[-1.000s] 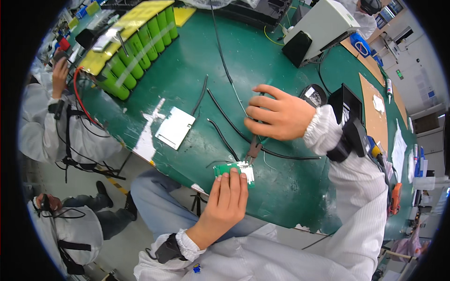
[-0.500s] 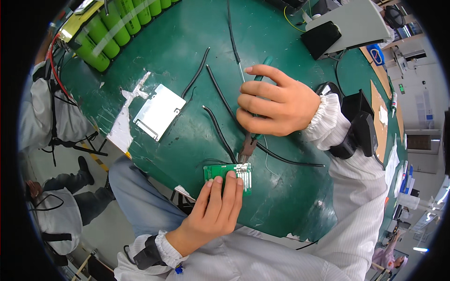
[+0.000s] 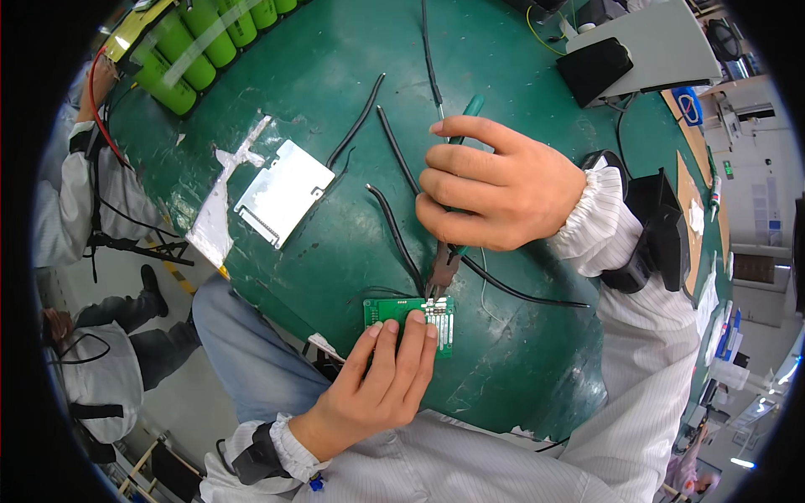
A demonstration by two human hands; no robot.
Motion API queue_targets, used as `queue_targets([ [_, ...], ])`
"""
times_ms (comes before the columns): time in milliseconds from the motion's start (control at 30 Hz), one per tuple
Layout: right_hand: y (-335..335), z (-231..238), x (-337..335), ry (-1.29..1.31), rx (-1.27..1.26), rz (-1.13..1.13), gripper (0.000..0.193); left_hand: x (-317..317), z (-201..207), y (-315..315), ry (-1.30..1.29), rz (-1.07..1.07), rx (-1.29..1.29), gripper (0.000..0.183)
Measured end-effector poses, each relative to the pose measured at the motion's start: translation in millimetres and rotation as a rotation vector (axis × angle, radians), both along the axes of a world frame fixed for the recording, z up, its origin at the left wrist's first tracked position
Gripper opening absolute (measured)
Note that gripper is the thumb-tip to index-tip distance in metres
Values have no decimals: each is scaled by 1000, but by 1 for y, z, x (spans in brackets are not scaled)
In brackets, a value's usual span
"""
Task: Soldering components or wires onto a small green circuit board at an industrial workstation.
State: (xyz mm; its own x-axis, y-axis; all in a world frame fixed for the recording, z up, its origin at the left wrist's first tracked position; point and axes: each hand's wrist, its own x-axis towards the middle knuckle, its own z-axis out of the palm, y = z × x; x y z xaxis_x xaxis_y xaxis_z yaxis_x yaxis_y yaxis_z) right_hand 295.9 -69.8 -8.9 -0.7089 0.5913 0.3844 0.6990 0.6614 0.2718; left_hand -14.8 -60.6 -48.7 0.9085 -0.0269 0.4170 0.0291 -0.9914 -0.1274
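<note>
My left hand (image 3: pixel 381 369) lies over a green circuit board (image 3: pixel 383 312) near the table's front edge. Its fingers press together on the board; its thumb is hidden. In my right hand (image 3: pixel 507 183) is a pair of pliers (image 3: pixel 442 270) with green handles, gripped from above. The jaws reach down to the board's top edge, by silvery contacts. A short black wire (image 3: pixel 392 233) runs down to that same edge, right beside the jaws; its join is hard to make out. Another black wire (image 3: pixel 524 290) passes beneath the pliers.
A silvery flat module (image 3: pixel 287 193) with a black wire (image 3: pixel 356 121) lies left of centre. Green cylindrical cells (image 3: pixel 172 80) stand at the far left. A grey-white device (image 3: pixel 658 46) occupies the far right. Another person (image 3: pixel 101 369) is at the left.
The view has shifted slightly. The plier jaws have moved a little over the contacts at the board's top edge. Both hands keep nearly the same pose.
</note>
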Motion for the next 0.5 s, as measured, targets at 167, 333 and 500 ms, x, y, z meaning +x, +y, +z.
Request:
queue_targets([
  [167,1,1,-4,12,54,-10,12,0,2,0,10,1,-19,25],
  [333,0,0,-3,0,36,6,16,0,2,0,9,1,-13,25],
  [500,-1,0,-4,-21,-14,0,20,-1,3,-1,19,-1,-17,25],
])
